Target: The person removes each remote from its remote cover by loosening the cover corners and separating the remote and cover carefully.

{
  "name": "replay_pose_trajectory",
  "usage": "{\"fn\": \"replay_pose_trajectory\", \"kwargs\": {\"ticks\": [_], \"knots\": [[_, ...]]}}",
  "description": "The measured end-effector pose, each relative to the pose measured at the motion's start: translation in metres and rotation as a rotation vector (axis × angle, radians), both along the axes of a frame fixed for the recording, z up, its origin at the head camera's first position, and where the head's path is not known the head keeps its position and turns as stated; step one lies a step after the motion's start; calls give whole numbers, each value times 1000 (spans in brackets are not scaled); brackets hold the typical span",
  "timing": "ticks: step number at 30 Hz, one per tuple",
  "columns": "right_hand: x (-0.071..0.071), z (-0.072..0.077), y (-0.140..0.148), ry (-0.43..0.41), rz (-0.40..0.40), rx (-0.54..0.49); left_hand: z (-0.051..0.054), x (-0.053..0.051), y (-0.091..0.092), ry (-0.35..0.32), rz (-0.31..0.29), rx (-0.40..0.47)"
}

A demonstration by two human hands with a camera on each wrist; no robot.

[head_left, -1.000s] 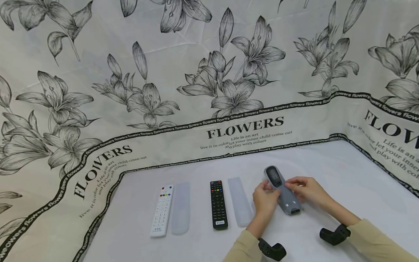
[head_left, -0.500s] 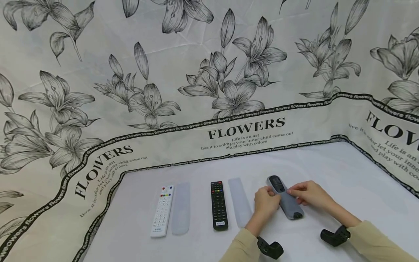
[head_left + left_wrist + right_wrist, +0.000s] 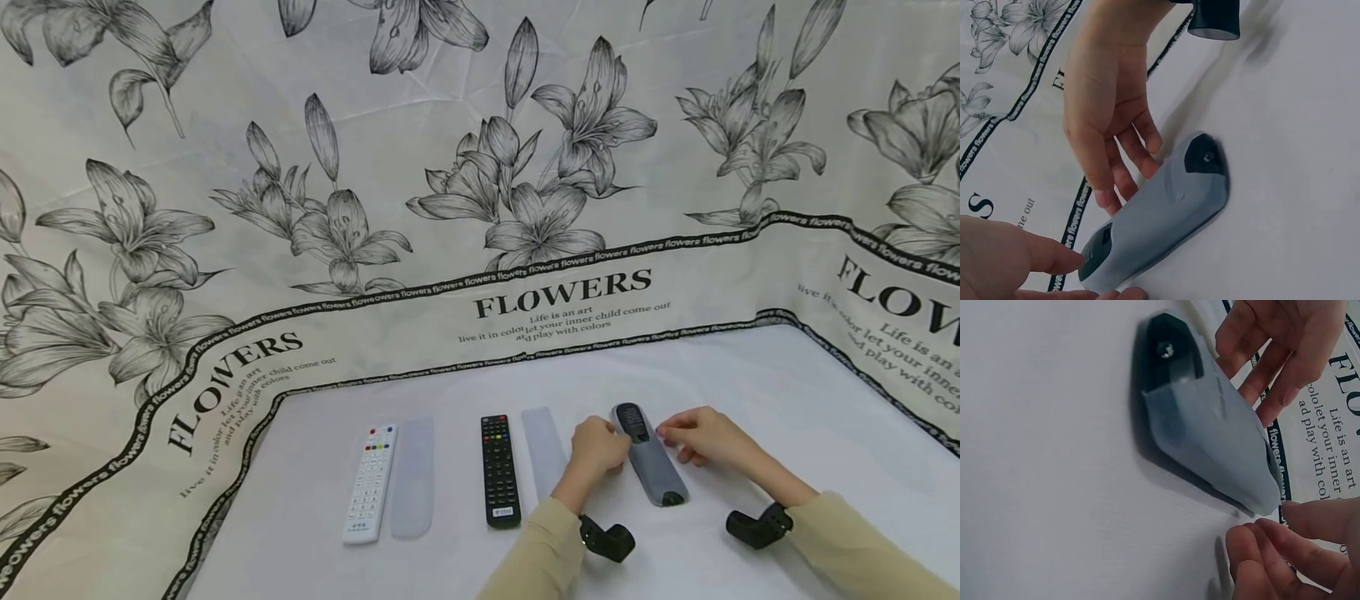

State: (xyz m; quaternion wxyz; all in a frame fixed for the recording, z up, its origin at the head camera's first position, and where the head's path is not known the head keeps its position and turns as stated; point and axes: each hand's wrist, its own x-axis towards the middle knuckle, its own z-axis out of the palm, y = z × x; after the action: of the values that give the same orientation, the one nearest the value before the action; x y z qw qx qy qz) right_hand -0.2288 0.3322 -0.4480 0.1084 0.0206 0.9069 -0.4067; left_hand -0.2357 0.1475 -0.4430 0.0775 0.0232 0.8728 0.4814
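Observation:
A dark remote control in a translucent grey-blue sleeve [image 3: 654,467] lies on the white table, angled between the two hands. One end shows a dark part with a screw in the left wrist view. My left hand [image 3: 597,452] is just left of the remote's upper half, its thumb close to the edge. To the right is my right hand [image 3: 708,437], fingers loosely bent beside the sleeve. Neither hand grips the remote. In the right wrist view my right hand [image 3: 1297,550] is apart from the remote's end, while the left hand [image 3: 1285,350] is across from it.
Left of the hands lie a white remote control [image 3: 370,483], a translucent sleeve [image 3: 413,479], a black remote control [image 3: 500,471] and another translucent sleeve [image 3: 543,446], partly hidden by the left arm. Flower-printed cloth [image 3: 525,208] stands behind the table.
The sleeved remote has come down toward me and now lies on the table. Both hands have let go; the left has drawn back leftward and the right is slightly apart from it.

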Motion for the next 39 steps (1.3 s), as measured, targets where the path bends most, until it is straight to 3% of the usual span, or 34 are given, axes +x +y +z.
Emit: {"fn": "replay_pose_trajectory", "kwargs": {"ticks": [6, 11, 15, 22, 28, 34, 39], "knots": [[-18, 3, -2, 0, -4, 14, 6, -15, -1, 4, 38, -10], [-30, 4, -8, -18, 2, -5, 0, -23, 3, -5, 75, -83], [-34, 4, -11, -60, -20, -13, -4, -25, 6, 0, 70, -103], [-36, 0, -13, -50, -46, -22, -7, -24, 11, -11, 107, -36], [-33, -4, -13, 33, -60, -53, -6, -23, 12, -37, 142, 45], [-27, 5, -14, 93, -55, -101, 3, -21, 7, -42, 150, 88], [-24, 13, -12, 137, -24, -145, 9, -23, -1, 13, 122, 165]]}}
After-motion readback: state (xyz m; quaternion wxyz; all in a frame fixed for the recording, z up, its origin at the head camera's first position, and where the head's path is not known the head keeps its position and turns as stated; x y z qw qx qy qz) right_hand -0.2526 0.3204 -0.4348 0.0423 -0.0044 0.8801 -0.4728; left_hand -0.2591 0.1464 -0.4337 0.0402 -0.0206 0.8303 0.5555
